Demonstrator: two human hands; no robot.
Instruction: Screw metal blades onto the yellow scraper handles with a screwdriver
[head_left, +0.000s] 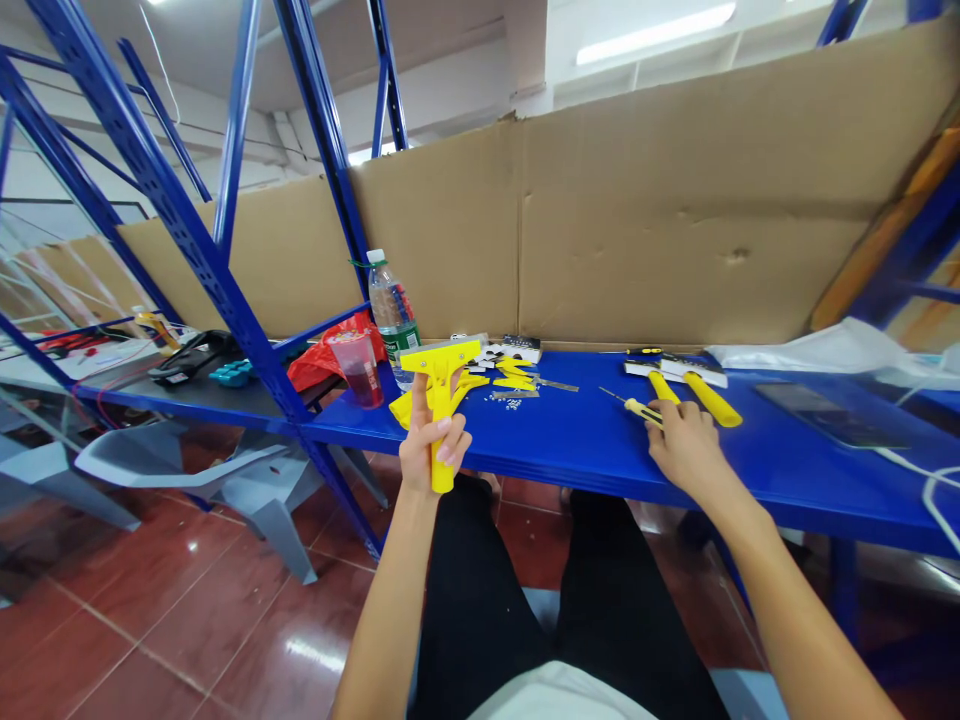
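My left hand (pixel 431 445) is wrapped round the handle of a yellow scraper (pixel 444 400), held upright with its wide head on top, just over the front edge of the blue table. On the table, my right hand (pixel 686 440) grips a screwdriver (pixel 636 408) with a pale yellow handle, its thin shaft pointing left. Past that hand lie two more yellow-handled scrapers (pixel 712 400) with black-and-white heads. Behind the left hand are loose yellow plastic parts (pixel 516 375), a thin metal blade (pixel 559 385) and several tiny screws (pixel 512 402).
A water bottle (pixel 391 310) and a plastic cup (pixel 355 368) of dark liquid stand at the table's left end. A phone (pixel 825 415) with a white cable lies at right. Cardboard (pixel 637 200) walls the back; a blue rack post (pixel 225 270) rises at left.
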